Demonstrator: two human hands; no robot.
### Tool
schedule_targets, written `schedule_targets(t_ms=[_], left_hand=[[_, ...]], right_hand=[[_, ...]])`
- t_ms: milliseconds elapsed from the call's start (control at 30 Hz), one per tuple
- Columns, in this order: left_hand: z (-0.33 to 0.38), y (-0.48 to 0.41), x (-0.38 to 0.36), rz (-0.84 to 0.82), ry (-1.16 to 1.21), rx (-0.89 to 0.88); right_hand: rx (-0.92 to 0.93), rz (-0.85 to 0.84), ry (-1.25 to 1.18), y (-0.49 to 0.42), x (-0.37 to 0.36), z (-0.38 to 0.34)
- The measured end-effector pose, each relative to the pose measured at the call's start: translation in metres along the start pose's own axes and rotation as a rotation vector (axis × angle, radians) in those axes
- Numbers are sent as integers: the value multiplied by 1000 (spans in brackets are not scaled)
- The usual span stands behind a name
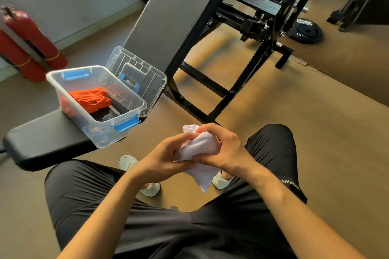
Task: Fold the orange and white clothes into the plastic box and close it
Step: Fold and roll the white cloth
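Both hands meet over the lap: the left hand (168, 153) curls its fingers around the near side of a bunched white cloth (200, 153), and the right hand (223, 147) closes over its far side, knuckles up, so the soft fabric is squeezed between them. A loose tail of the cloth hangs below the hands, between the knees of the black shorts (147, 216).

Off to the left, the clear plastic box (134, 109) sits at the near end of a black padded bench (46, 139), its corner overhanging the bench edge. Its walls are thin and glossy, with blue latches on the short sides. A folded orange garment (90, 99) lies flat on the box floor toward the far left corner. The transparent ribbed lid (136, 73) leans upright behind the box, against the inclined bench pad.
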State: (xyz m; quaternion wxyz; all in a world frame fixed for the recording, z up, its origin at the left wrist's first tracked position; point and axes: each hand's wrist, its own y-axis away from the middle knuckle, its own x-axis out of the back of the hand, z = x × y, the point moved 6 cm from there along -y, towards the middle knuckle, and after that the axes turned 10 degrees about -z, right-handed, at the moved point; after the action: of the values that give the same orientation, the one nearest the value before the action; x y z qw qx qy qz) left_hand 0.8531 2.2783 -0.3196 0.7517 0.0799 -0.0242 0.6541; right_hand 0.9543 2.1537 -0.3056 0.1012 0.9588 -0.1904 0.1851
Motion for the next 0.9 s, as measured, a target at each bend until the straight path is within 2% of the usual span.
schedule_targets(t_ms=[133,367,433,567,667,800,900], left_hand=[[6,0,-2,98,-45,-38],[0,8,5,471,-186,-75],[-11,7,2,452,-115,-11],[-22,-1,-12,316,228,75],[-21,-2,-13,316,286,84],[-26,0,-9,365,354,136],[-26,1,-4,354,361,165]], right_hand=[[-45,62,-71,2,2,4],[-105,160,-243,7,3,17],[-106,163,-304,10,3,18],[-135,125,-347,9,0,20],[-152,76,-291,8,2,19],[-99,-94,-145,9,3,9],[-35,-305,-48,10,-6,-2]])
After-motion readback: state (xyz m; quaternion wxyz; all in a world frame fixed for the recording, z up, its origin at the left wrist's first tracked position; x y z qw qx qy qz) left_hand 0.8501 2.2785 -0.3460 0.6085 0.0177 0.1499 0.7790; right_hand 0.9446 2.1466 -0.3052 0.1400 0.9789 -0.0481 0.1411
